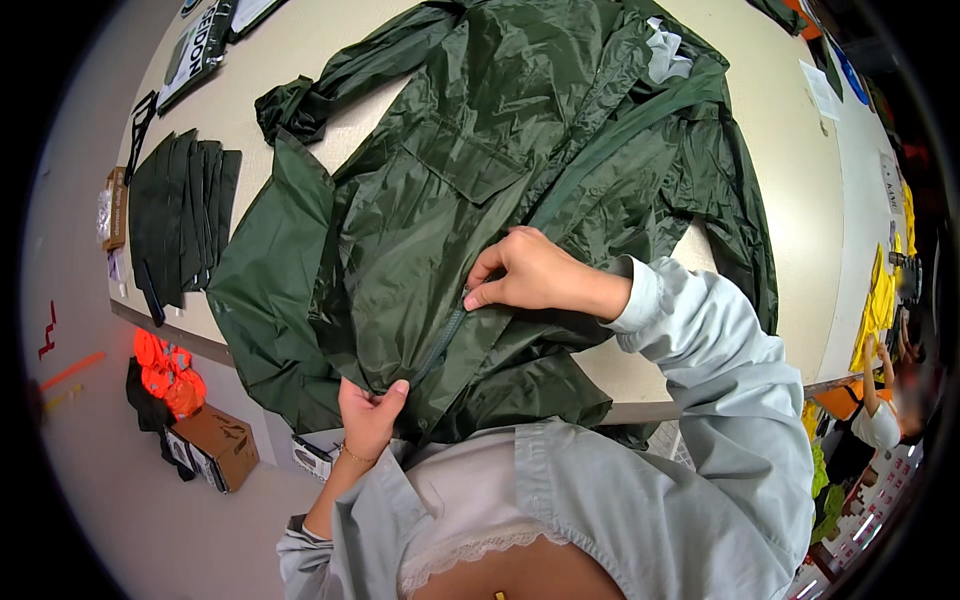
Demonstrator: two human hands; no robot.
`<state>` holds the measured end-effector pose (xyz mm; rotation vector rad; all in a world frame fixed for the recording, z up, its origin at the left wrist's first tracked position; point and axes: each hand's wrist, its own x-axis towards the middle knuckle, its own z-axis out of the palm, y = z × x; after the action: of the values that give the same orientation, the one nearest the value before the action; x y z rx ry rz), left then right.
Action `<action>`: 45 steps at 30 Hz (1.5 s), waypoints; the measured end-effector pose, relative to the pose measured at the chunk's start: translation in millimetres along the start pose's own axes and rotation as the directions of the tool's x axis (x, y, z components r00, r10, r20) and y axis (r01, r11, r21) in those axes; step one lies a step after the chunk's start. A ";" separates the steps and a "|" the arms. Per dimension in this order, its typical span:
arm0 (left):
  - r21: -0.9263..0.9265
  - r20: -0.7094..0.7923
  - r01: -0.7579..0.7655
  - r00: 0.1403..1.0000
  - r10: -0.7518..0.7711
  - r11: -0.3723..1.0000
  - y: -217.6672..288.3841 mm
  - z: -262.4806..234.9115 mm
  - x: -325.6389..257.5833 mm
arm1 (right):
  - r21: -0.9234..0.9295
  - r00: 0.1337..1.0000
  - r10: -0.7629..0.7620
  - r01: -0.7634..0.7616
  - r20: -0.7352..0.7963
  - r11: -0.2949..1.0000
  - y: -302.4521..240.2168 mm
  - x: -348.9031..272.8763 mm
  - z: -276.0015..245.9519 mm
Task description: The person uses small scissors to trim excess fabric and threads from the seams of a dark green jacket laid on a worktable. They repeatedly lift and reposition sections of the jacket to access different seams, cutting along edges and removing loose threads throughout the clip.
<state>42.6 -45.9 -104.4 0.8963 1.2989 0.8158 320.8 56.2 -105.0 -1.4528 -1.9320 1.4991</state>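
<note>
A dark green raincoat (480, 110) lies spread over the table, its front flap folded open. A zipper (441, 340) runs along its front edge between my two hands. My right hand (530, 275) pinches the zipper higher up, thumb against finger; the zipper slider itself is mostly hidden by the fingertips. Down at the hem, near the table's front edge, my left hand (370, 415) is closed on the raincoat's lower corner beside the zipper's end. The cloth stretches fairly straight from one hand to the other.
On the left of the pale table (790, 200) lies a fanned stack of dark green cloth pieces (185, 215). Packaged items (198, 50) sit at the far left. A cardboard box (222, 445) and orange garment (168, 370) are on the floor. Yellow cloth (876, 305) and another person (880, 420) are at the right.
</note>
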 end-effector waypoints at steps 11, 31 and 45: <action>0.042 -0.013 -0.032 0.999 0.033 0.999 3.2 -0.5 -3.5 | -0.397 0.897 -0.282 0.135 -0.339 0.908 4.3 -6.2 -8.1; 0.168 -0.159 0.130 0.982 -0.103 0.977 -39.4 -66.4 -9.2 | -0.391 0.591 0.188 -0.707 -0.784 0.589 176.5 13.5 -343.3; 0.764 -0.102 -0.341 0.774 0.625 0.547 137.9 27.9 100.5 | 0.666 0.756 0.418 0.032 -0.504 0.745 55.5 -38.6 -320.8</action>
<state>79.9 102.0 -23.0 1.8928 1.7772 0.9516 599.9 197.7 -7.1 -1.5659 -0.7486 1.3062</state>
